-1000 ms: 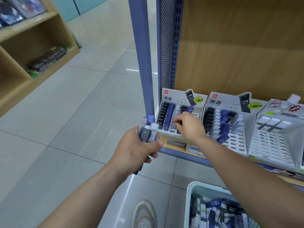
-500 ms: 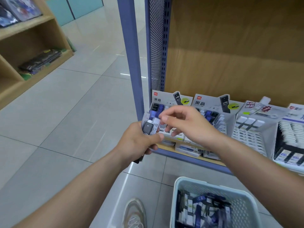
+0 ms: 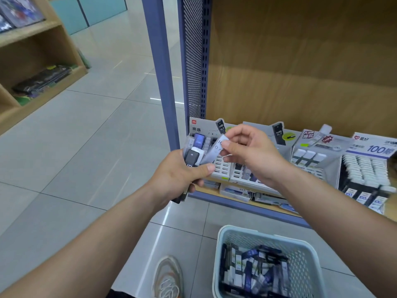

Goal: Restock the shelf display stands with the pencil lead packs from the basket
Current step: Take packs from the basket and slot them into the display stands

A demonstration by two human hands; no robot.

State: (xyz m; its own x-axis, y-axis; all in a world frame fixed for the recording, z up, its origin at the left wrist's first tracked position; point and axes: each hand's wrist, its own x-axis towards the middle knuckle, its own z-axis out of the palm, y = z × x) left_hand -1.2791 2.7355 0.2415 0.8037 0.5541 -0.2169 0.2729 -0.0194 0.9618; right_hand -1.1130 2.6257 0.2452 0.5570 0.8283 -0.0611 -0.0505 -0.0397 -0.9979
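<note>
White HB 0.7 pack pinched between thumb and forefinger of my right hand — its lower end sits among the bundle gripped in my left hand. Both are just in front of the leftmost display stand; the basket on the floor below holds more. Plan: draw the pack clear lengthwise, keep the left grip tight, seat it in a vacant slot — no forcing.
</note>
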